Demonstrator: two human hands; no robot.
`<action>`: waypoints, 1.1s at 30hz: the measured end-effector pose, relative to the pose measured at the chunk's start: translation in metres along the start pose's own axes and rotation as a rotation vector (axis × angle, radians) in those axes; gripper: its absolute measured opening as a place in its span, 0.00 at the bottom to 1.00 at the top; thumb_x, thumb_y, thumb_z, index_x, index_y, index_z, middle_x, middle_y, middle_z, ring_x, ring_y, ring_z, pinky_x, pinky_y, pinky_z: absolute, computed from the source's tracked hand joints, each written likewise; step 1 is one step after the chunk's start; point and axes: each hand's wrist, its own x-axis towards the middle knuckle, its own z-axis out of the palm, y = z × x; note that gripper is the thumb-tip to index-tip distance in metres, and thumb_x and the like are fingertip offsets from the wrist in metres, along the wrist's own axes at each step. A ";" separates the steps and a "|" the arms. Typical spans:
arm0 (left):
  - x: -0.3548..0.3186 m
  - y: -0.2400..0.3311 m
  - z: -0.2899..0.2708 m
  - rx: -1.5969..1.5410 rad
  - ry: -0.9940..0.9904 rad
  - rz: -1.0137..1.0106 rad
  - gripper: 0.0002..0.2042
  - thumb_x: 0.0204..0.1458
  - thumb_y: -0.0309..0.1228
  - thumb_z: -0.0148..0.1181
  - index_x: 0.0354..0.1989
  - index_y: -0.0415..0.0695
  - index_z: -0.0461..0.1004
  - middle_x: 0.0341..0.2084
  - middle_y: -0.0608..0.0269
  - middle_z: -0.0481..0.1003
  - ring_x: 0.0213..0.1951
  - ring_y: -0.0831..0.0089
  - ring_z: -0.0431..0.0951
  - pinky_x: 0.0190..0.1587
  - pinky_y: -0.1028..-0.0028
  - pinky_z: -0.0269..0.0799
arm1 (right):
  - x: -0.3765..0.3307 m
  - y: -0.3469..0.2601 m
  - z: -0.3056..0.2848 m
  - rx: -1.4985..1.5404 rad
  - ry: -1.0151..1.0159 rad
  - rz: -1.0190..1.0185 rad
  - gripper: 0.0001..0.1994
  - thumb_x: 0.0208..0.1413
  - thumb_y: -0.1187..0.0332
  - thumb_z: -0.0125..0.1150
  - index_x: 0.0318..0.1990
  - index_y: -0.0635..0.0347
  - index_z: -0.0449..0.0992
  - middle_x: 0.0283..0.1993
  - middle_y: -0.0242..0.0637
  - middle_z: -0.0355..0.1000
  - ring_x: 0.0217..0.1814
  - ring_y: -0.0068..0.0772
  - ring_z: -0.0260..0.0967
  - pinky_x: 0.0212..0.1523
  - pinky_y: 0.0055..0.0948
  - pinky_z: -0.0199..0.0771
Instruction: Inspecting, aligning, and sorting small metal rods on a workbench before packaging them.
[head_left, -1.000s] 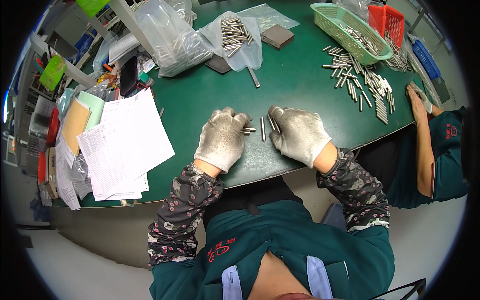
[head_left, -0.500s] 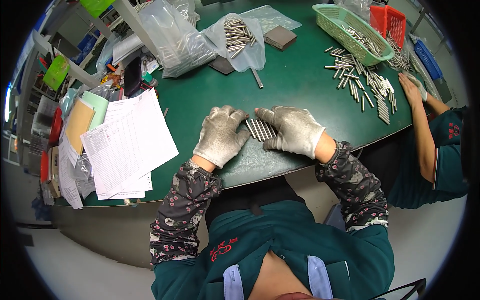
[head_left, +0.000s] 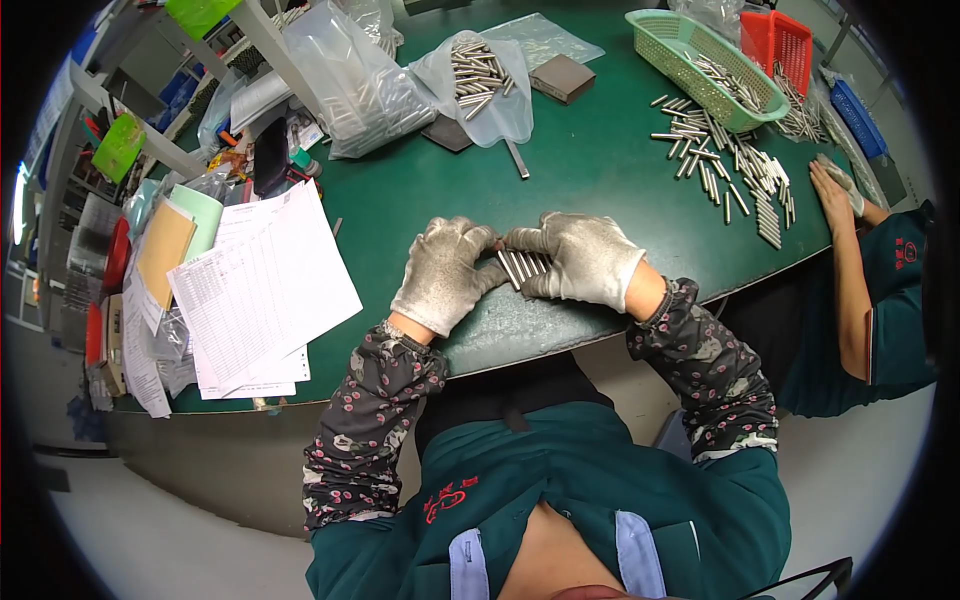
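Seemingly squaring up a row of metal pins (head_left: 517, 267) at the green table (head_left: 500, 335), braced between parted thumb and finger of gloved right hand (head_left: 588, 258), beside half-curled gloved left hand (head_left: 441, 272), hold there unclear; probably calling for even pressure next

- My left hand (head_left: 443, 268): gloved, back up, curled inward.
- My right hand (head_left: 588, 258): gloved, back up, pinching, meeting the left.
- My forearms (head_left: 372, 430): sleeved, converging forward.

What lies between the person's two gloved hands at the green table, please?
In the head view, a row of silvery metal pins, set side by side, lies between the left hand and the right hand.
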 end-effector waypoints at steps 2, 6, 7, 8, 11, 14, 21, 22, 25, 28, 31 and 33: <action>-0.001 0.000 -0.003 -0.013 -0.012 -0.010 0.16 0.37 0.38 0.69 0.33 0.42 0.75 0.32 0.59 0.73 0.38 0.59 0.70 0.42 0.64 0.68 | -0.001 -0.001 -0.001 -0.008 0.000 0.009 0.26 0.41 0.51 0.64 0.51 0.47 0.73 0.30 0.41 0.67 0.36 0.44 0.69 0.36 0.39 0.68; -0.010 -0.005 -0.014 -0.008 -0.041 0.045 0.13 0.36 0.34 0.68 0.28 0.42 0.75 0.30 0.60 0.72 0.37 0.60 0.70 0.41 0.65 0.68 | -0.002 -0.001 -0.002 -0.016 0.028 0.016 0.26 0.40 0.52 0.64 0.50 0.48 0.73 0.30 0.41 0.67 0.36 0.45 0.69 0.36 0.39 0.68; -0.013 -0.006 -0.015 0.000 -0.044 0.072 0.11 0.35 0.33 0.68 0.25 0.41 0.75 0.29 0.60 0.72 0.36 0.60 0.70 0.40 0.65 0.68 | -0.002 -0.001 -0.002 -0.016 0.029 0.018 0.26 0.40 0.52 0.64 0.50 0.48 0.73 0.30 0.41 0.67 0.36 0.45 0.69 0.36 0.39 0.68; -0.016 -0.006 -0.017 0.000 -0.044 0.072 0.11 0.35 0.33 0.68 0.25 0.41 0.75 0.29 0.60 0.72 0.36 0.60 0.70 0.40 0.65 0.68 | -0.002 -0.001 -0.001 -0.021 0.018 0.028 0.26 0.40 0.52 0.64 0.49 0.48 0.73 0.31 0.41 0.67 0.36 0.45 0.69 0.36 0.39 0.68; -0.023 -0.002 -0.017 0.047 0.029 -0.127 0.10 0.34 0.32 0.67 0.17 0.40 0.73 0.29 0.60 0.73 0.36 0.61 0.70 0.40 0.66 0.68 | -0.002 -0.005 -0.003 -0.032 0.007 0.065 0.27 0.40 0.51 0.64 0.50 0.48 0.73 0.32 0.41 0.67 0.36 0.45 0.69 0.37 0.39 0.68; -0.021 0.009 -0.009 0.083 0.071 -0.078 0.11 0.35 0.34 0.66 0.17 0.40 0.72 0.30 0.60 0.73 0.37 0.61 0.70 0.41 0.65 0.68 | -0.005 -0.005 -0.001 -0.023 0.020 0.076 0.30 0.38 0.50 0.66 0.52 0.49 0.72 0.32 0.42 0.68 0.37 0.44 0.69 0.37 0.38 0.68; -0.017 0.013 -0.008 0.003 -0.012 -0.096 0.10 0.35 0.34 0.66 0.20 0.41 0.73 0.32 0.61 0.72 0.38 0.61 0.70 0.42 0.65 0.68 | 0.000 -0.019 -0.013 -0.168 0.091 0.009 0.26 0.35 0.52 0.66 0.45 0.50 0.77 0.35 0.44 0.69 0.43 0.45 0.69 0.43 0.40 0.68; -0.018 0.011 -0.008 -0.026 -0.005 -0.093 0.10 0.35 0.33 0.66 0.20 0.41 0.73 0.32 0.61 0.72 0.38 0.61 0.70 0.42 0.65 0.68 | 0.002 -0.020 -0.012 -0.167 0.092 0.009 0.26 0.35 0.52 0.66 0.45 0.50 0.77 0.35 0.44 0.69 0.43 0.45 0.69 0.43 0.40 0.68; -0.018 0.008 -0.005 -0.054 0.011 -0.067 0.09 0.34 0.32 0.66 0.22 0.41 0.74 0.33 0.60 0.72 0.38 0.61 0.70 0.42 0.65 0.68 | 0.005 -0.017 -0.004 -0.196 0.145 -0.031 0.21 0.34 0.55 0.64 0.39 0.52 0.79 0.33 0.43 0.69 0.40 0.45 0.68 0.41 0.40 0.67; -0.019 0.004 -0.003 -0.093 0.070 -0.066 0.10 0.35 0.31 0.66 0.26 0.41 0.74 0.33 0.61 0.72 0.36 0.64 0.70 0.40 0.68 0.68 | 0.006 -0.015 -0.002 -0.111 0.173 -0.026 0.21 0.34 0.55 0.64 0.39 0.52 0.79 0.32 0.43 0.69 0.39 0.44 0.68 0.41 0.40 0.67; -0.016 0.007 0.001 -0.310 0.175 -0.184 0.12 0.40 0.31 0.65 0.34 0.41 0.74 0.31 0.64 0.71 0.32 0.71 0.70 0.36 0.73 0.69 | 0.008 0.000 0.007 0.113 0.333 -0.135 0.23 0.33 0.54 0.67 0.39 0.55 0.78 0.31 0.42 0.69 0.37 0.44 0.67 0.41 0.39 0.67; -0.011 0.005 0.004 -0.679 0.214 -0.330 0.15 0.47 0.31 0.62 0.43 0.42 0.72 0.26 0.67 0.71 0.23 0.80 0.67 0.26 0.80 0.66 | 0.008 0.000 0.006 0.219 0.424 -0.175 0.25 0.32 0.56 0.69 0.42 0.58 0.76 0.30 0.39 0.67 0.36 0.40 0.65 0.39 0.37 0.66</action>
